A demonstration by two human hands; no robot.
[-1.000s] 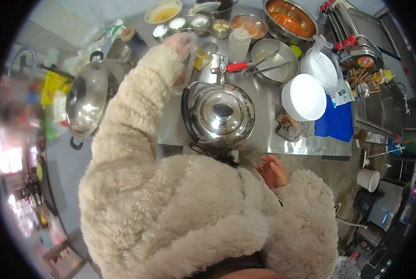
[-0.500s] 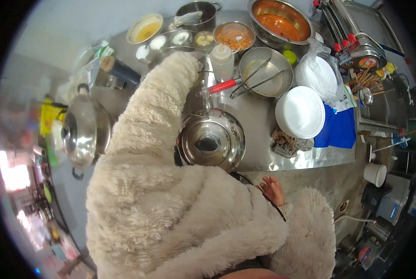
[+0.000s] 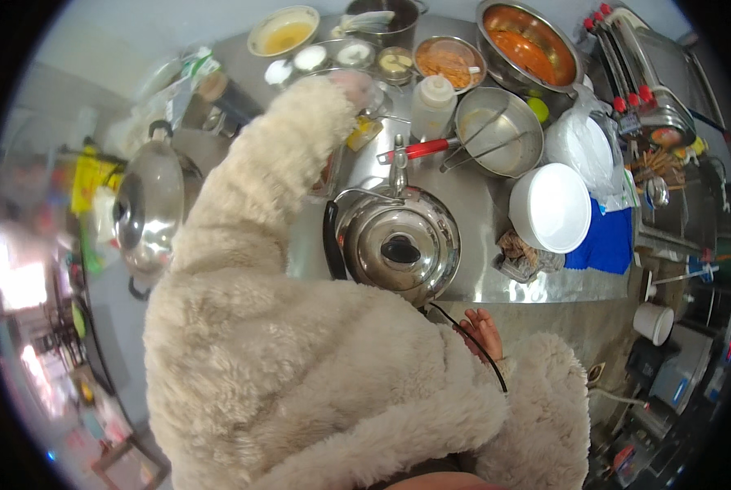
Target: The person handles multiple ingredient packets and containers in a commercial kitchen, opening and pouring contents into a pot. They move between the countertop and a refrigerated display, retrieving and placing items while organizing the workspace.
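Observation:
My left arm, in a cream fleece sleeve, stretches to the back of the metal counter. My left hand [image 3: 352, 85] is blurred among the small dishes, its fingers mostly hidden; a shiny, clear-looking thing beside it cannot be made out. Nearest to it are a dish of white powder [image 3: 354, 55], a small bowl of pale yellow contents [image 3: 395, 64] and a white squeeze bottle [image 3: 433, 106]. Below lies a yellow packet [image 3: 364, 133]. A steel kettle [image 3: 406, 220] with a black lid knob stands in front. My right hand [image 3: 481, 333] hangs open below the counter edge, fingers loosely bent, holding nothing.
Right of the bottle are a red-handled pan [image 3: 508, 159] with tongs across it, a white tub [image 3: 550, 208] and a blue cloth [image 3: 604, 237]. Behind stand a basin of red sauce [image 3: 568, 57] and a bowl of orange food [image 3: 463, 55]. A lidded pot [image 3: 149, 192] sits left.
The counter things sit further right in the picture. My left forearm has shifted off the kettle's side, showing its black handle and the yellow packet. My right hand stays about the same.

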